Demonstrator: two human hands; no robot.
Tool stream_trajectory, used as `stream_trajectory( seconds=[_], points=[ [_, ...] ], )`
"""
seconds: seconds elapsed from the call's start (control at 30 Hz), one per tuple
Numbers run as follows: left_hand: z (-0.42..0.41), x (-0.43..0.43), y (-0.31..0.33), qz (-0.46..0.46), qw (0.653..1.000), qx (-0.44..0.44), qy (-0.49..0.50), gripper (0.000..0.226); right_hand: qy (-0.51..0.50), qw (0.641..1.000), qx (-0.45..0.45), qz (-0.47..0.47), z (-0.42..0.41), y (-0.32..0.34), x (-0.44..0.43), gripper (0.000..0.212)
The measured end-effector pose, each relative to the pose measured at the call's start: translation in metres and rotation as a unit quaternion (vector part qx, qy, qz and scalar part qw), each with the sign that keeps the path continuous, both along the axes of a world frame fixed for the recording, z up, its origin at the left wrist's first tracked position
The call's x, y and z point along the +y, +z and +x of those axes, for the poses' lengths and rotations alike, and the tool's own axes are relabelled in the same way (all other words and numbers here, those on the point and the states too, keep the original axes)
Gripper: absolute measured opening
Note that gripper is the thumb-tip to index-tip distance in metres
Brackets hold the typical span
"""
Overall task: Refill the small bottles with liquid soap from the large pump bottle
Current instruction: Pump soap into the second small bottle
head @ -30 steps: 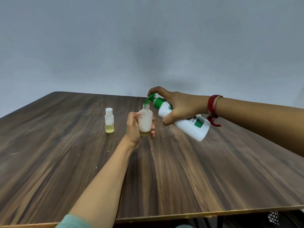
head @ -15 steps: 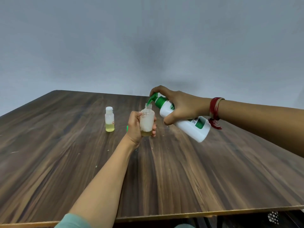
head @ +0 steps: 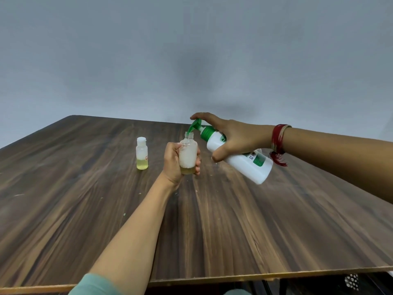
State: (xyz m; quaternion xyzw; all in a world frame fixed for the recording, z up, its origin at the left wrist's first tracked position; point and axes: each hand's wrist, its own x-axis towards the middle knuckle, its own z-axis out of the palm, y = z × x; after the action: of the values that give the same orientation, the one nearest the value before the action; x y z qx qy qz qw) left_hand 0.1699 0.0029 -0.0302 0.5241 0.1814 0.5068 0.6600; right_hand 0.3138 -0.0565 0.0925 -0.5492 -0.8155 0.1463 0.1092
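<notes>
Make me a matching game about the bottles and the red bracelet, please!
Things:
1. large pump bottle
2. uncapped small bottle
3. small bottle with white cap
4. red wrist threads

Places:
A. standing by itself on the table
B. wrapped around the right wrist
C. tilted, gripped by the right hand
D. upright, gripped by the left hand

Pairs: 1-C, 2-D, 3-A, 4-B
</notes>
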Motion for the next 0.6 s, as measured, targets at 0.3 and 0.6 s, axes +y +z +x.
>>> stream_trajectory(
  seconds=[0.3,0.6],
  points=[
    [0.0019,-0.0004,0.0007,-0.009,1.000,-0.009,0.001,0.048,-0.010,0.999,-0.003,0.040,-0.0016,-0.0040,0.0017,0.078],
    [0.0000,0.0000,0.0010,-0.005,1.000,-0.018,-0.003,0.045,0.008,1.000,-0.003,0.015,0.0010,-0.0028,0.0018,0.095]
  ],
)
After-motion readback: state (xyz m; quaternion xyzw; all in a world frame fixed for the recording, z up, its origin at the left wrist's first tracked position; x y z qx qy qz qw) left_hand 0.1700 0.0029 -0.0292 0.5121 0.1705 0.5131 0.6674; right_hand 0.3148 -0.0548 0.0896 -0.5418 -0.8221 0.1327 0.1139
